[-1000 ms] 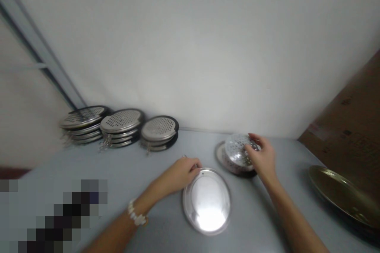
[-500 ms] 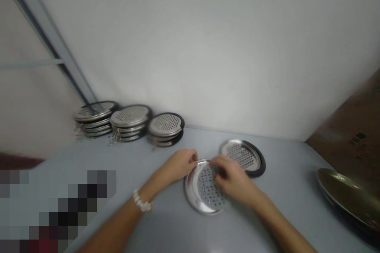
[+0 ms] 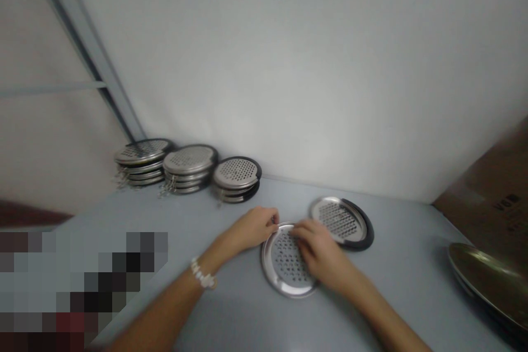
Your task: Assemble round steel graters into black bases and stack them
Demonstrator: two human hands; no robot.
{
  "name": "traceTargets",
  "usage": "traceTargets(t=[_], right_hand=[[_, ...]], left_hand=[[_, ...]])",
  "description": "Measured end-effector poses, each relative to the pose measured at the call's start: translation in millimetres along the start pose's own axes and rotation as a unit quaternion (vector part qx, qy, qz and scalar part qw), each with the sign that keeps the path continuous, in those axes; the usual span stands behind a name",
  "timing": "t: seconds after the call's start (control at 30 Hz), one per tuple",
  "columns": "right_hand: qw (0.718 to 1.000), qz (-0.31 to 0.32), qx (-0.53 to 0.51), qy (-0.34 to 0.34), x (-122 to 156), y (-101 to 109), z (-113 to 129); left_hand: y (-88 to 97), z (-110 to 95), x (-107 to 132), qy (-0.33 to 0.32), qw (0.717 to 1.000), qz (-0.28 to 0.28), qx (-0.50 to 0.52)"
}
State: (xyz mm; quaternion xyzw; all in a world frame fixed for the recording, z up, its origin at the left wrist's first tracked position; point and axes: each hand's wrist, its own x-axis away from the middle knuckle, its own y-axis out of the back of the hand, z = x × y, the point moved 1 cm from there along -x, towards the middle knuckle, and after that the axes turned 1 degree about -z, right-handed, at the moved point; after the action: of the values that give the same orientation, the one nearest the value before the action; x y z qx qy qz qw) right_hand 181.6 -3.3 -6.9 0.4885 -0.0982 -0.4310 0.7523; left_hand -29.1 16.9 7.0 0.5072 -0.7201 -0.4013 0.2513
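A person's left hand (image 3: 253, 228) and right hand (image 3: 322, 256) meet over a round perforated stainless-steel disc (image 3: 280, 264) lying flat on the pale grey tabletop (image 3: 396, 302), low in the middle of the frame, the left fingers (image 3: 272, 221) curled at its rim and the right fingers (image 3: 303, 234) laid across its holes, though I can't tell whether either hand is gripping it. Just beyond the right hand lies a second perforated steel disc with a black rim (image 3: 340, 220), three stacks of similar round steel discs (image 3: 190, 160) sit against the white wall (image 3: 289, 66) at upper left, and a brass-coloured metal tray (image 3: 490, 278) rests at the right edge below a brown cardboard box (image 3: 495, 203)
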Motion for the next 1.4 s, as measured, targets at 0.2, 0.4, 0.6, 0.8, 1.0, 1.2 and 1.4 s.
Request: traceTargets(t=[0.2,0.4,0.6,0.8,1.0,1.2,1.4], right_hand=[[0.999,0.052,0.008,-0.001,1.8,14.0,15.1],[0.996,0.084,0.015,0.003,4.9,15.4,22.0],[0.995,0.095,0.023,-0.008,5.5,13.6,21.1],[0.996,0.087,0.030,-0.010,6.0,14.3,19.7],[0.996,0.082,0.028,-0.001,3.7,11.8,19.2],[0.997,0.074,0.013,-0.003,2.7,10.3,18.8],[0.998,0.067,-0.001,-0.013,2.9,8.6,20.8]], left_hand=[[1.2,-0.8,1.2,-0.003,1.000,0.002,-0.007],[1.4,-1.2,0.9,0.001,1.000,0.006,-0.004],[0.9,-1.6,0.8,0.002,1.000,0.008,-0.001],[0.9,-1.1,1.2,-0.009,1.000,0.005,-0.001],[1.3,-3.5,1.7,-0.016,1.000,0.005,-0.005],[-0.6,-3.2,1.4,-0.018,1.000,0.002,-0.018],[-1.8,-2.3,1.2,-0.019,0.999,0.004,-0.032]])
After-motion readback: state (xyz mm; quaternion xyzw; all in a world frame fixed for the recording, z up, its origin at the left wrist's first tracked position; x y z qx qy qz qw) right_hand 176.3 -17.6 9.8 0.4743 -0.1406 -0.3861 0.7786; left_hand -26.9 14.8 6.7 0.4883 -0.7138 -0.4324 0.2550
